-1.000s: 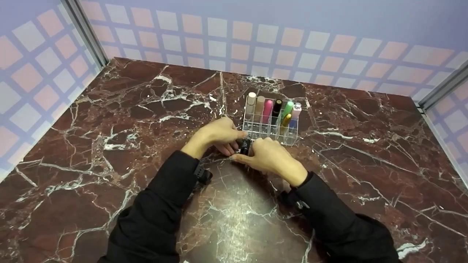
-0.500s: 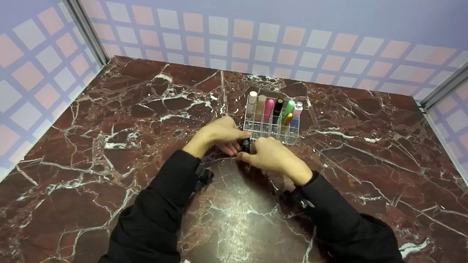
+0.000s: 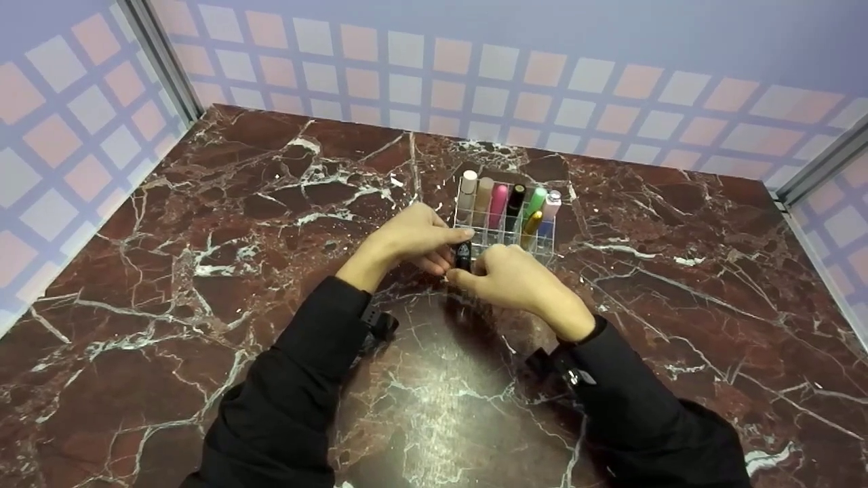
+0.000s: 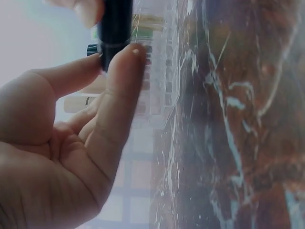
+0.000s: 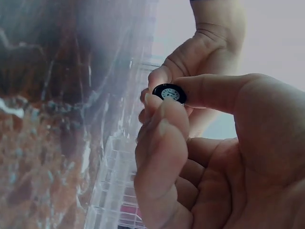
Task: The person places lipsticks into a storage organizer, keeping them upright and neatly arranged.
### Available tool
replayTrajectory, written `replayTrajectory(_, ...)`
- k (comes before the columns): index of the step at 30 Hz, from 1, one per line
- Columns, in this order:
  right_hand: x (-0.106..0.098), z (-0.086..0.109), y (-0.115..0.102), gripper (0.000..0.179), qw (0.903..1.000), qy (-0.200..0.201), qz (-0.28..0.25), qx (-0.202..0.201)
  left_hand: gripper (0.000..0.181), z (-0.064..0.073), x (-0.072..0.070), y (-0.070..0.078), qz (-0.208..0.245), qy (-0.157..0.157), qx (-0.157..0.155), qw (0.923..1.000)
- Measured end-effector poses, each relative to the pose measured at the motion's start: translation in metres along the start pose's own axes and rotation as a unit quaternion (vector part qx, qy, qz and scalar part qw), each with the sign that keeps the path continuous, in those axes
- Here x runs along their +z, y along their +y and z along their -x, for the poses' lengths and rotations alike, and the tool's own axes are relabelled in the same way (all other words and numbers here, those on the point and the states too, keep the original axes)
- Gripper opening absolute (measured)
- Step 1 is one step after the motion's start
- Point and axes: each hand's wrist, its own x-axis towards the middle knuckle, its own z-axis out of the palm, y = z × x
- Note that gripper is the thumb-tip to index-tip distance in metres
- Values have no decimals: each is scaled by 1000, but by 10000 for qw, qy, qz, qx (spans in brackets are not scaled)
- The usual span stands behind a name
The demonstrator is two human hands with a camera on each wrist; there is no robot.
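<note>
Both hands hold a black cosmetic tube (image 3: 464, 256) just in front of a clear divided rack. My left hand (image 3: 415, 234) pinches its upper end between thumb and fingers, which the left wrist view shows against the dark tube (image 4: 116, 24). Lower down, my right hand (image 3: 519, 279) grips the tube with thumb and fingertips. A round tube end (image 5: 170, 94) with a pale label faces the right wrist view. Fingers hide much of the tube, so its exact kind cannot be told.
The clear rack (image 3: 555, 237) holds several upright cosmetic tubes, among them a white-capped tube (image 3: 468, 184), a pink tube (image 3: 498, 200), a green tube (image 3: 536, 198) and a tilted gold tube (image 3: 533, 224). Patterned wall panels (image 3: 434, 74) stand behind the marbled table (image 3: 271, 379).
Both hands have moved slightly forward and to the right, carrying the black tube closer to the rack's front. They keep hold of it throughout.
</note>
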Motion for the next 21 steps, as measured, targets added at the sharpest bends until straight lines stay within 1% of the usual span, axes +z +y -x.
replayTrajectory(5, -7, 4, 0, 51, 9996, 200, -182, -11, 32, -1, 4, 3, 456, 326, 369, 9977)
replayTrajectory(8, -12, 7, 0, 50, 9990, 333, -305, -26, 31, -2, 5, 7, 637, 435, 511, 9957)
replayTrajectory(15, -19, 9, 3, 51, 9975, 521, -475, 18, 31, -2, 6, 16, 963, 433, 618, 9925)
replayTrajectory(21, -21, 7, 7, 51, 9970, 666, -379, -56, 29, -3, 8, 21, 1206, 450, 680, 9893)
